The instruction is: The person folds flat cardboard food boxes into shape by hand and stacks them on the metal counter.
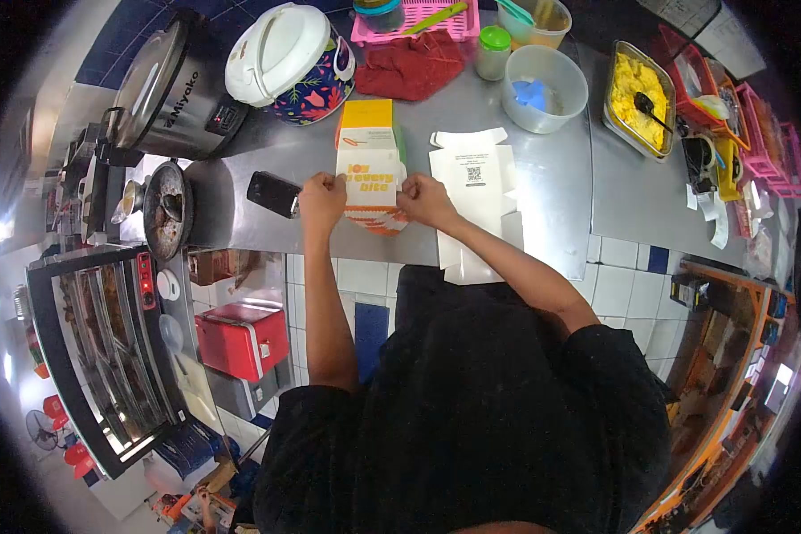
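Observation:
A printed cardboard food box (370, 182), yellow, white and orange, stands on the steel counter in front of me. My left hand (323, 201) pinches its left edge, fingers closed. On the opposite side my right hand (429, 203) grips the right edge near the lower corner, also with closed fingers. Just right of that hand lies a flat, unfolded white carton (473, 200) with a printed code on it, partly under my right forearm. A black phone (274, 194) rests left of my left hand.
Behind the box are a white-lidded rice cooker (284, 67), a red cloth (409, 67) and a clear tub (545, 89) with something blue inside. A tray of yellow food (639, 98) with a black spoon sits right. At left stand a steel Miyako cooker (182, 98) and a pan (167, 209).

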A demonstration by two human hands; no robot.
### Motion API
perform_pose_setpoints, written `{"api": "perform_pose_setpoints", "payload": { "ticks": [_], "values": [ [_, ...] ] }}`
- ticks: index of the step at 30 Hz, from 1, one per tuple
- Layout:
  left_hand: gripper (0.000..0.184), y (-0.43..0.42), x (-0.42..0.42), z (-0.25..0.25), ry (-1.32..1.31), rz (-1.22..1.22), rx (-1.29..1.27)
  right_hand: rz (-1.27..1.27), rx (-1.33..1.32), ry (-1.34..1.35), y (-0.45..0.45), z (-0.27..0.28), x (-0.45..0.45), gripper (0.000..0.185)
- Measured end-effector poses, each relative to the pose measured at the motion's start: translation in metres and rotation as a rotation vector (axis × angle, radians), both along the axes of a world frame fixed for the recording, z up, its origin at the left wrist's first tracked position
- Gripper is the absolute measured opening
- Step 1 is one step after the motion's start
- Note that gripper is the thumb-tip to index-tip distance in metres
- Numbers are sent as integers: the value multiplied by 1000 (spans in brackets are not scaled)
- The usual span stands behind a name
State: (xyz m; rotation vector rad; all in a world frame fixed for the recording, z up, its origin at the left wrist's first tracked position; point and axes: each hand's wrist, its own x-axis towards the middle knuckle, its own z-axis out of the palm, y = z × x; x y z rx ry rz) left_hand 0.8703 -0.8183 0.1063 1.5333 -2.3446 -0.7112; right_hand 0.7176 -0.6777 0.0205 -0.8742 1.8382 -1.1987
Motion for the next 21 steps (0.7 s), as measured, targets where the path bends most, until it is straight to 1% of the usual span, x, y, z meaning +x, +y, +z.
{"api": "perform_pose_setpoints", "payload": {
  "ticks": [2, 5, 8, 11, 14, 15, 17, 18, 19, 21],
  "values": [
    [35, -7, 2, -5, 54, -26, 5, 29, 42, 18, -2, 1, -2, 30],
    [36, -16, 4, -14, 65, 17, 249, 86, 104, 67, -11, -2, -6, 28],
    [39, -8, -2, 6, -23, -18, 192, 140, 178, 91, -16, 9, -12, 30],
    [43, -15, 1, -1, -20, -75, 28, 216, 235, 119, -19, 16, -16, 31],
    [39, -11, -3, 10, 61, -106, 29, 261, 256, 120, -23, 12, -18, 32],
    [36, -13, -1, 6, 99, -78, 169, 267, 260, 113, -23, 9, -18, 32],
    [31, -23, 8, -19, 179, -21, 447, 265, 226, 115, -18, 4, -22, 32],
    [29, -23, 15, -34, 152, -40, 431, 262, 208, 113, -15, 3, -23, 33],
    [28, -23, 23, -51, 127, -58, 414, 208, 197, 212, -14, 8, -26, 33],
    [27, -23, 27, -57, 97, -62, 411, 98, 173, 409, -13, 32, -33, 36]
  ]
}}
